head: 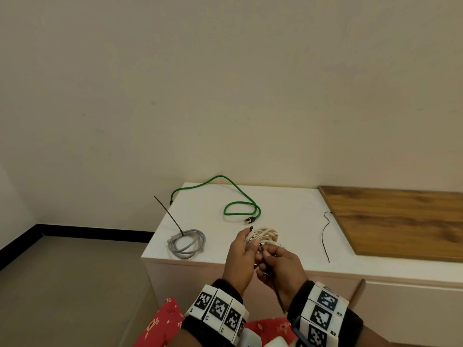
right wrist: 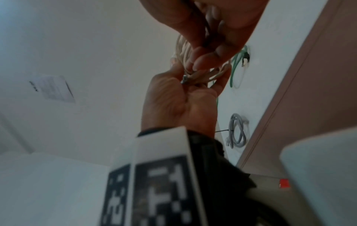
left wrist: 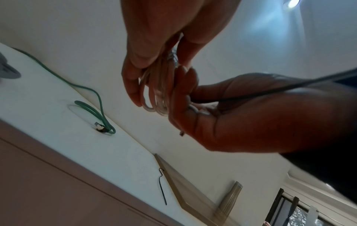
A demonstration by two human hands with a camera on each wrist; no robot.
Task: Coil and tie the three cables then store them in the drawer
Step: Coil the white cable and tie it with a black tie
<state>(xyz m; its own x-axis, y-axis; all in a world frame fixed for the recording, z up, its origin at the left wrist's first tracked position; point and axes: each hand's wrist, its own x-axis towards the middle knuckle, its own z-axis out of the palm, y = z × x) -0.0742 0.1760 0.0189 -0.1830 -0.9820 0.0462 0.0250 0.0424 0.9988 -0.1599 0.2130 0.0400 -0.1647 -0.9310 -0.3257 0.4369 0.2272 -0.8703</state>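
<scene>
A cream cable point(head: 266, 234) is coiled and held just above the white cabinet top point(head: 288, 209). My left hand point(head: 246, 242) grips the coil point(left wrist: 156, 94), fingers curled round its loops. My right hand point(head: 269, 257) pinches a black zip tie point(head: 276, 291) at the coil; its tail trails back over my wrist point(left wrist: 270, 91). A grey cable point(head: 188, 242) lies coiled at the left, bound by a zip tie that sticks up. Across the back of the top a green cable point(head: 240, 204) lies loose and uncoiled. The pink drawer front point(head: 333, 284) below is closed.
A spare black zip tie point(head: 325, 234) lies on the white top to the right of my hands. Beyond it is a wooden board point(head: 400, 221). The wall stands close behind. The floor drops away at the cabinet's left edge.
</scene>
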